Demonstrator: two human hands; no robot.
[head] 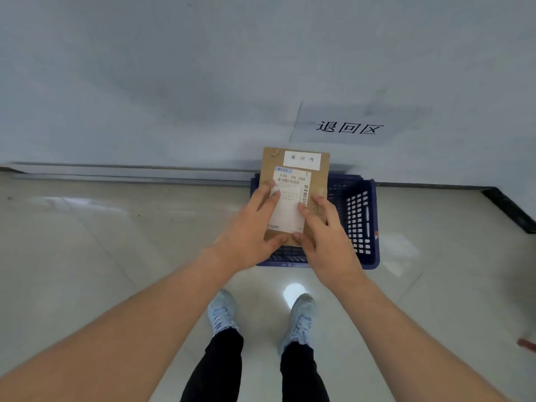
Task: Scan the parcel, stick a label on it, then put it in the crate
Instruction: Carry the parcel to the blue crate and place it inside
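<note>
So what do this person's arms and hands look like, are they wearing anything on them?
Nothing is worn on them. Both forearms are bare all the way to the frame's edge, with no sleeves, gloves, watch or rings visible on the left hand or right hand. Lower down, the person wears black trousers and light blue lace-up trainers.

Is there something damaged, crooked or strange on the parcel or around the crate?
Little stands out. The parcel, held by the left hand and right hand above the blue crate, has a small torn patch at its top left corner. Both labels sit straight. The crate looks intact.
</note>
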